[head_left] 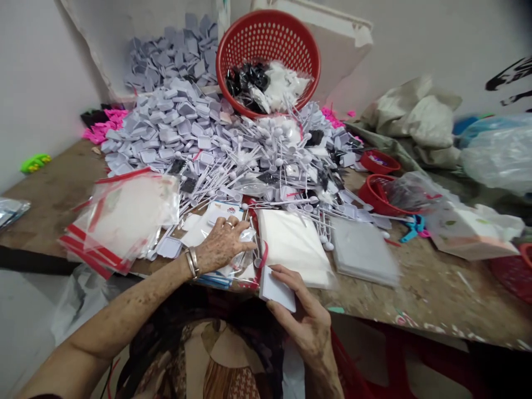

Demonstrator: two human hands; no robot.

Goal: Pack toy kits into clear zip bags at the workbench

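On your table lies a big heap of grey and white plastic pieces. A red plastic basket leans there and holds black and white bags. Your left hand lies open on a clear plastic bag. Your right hand grasps a small white square card.
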